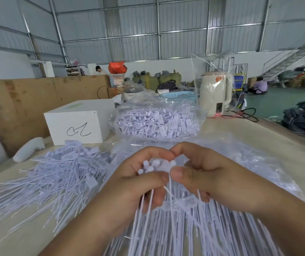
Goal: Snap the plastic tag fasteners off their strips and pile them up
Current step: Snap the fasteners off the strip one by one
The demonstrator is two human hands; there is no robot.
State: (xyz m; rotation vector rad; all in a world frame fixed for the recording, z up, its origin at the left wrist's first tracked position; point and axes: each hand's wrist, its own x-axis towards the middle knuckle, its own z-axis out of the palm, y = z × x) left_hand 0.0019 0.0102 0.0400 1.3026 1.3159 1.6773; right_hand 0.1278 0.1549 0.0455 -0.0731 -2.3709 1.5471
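- I'm seeing both hands, left point(129, 183) and right point(209, 174), pinching one strip point(156, 168) mid-table.
- Pile point(59, 174) is lying toward the left edge; bag point(157, 122) and box point(78, 122) are crowding the far side.

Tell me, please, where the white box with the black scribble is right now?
In the head view, the white box sits on the table at the back left, beside the clear bag of fasteners and behind the loose fastener pile.

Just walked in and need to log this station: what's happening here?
A person's left hand and right hand together grip a bunch of white tag fasteners, tails hanging down. A loose pile lies on the table to the left; a clear bag holds more behind.
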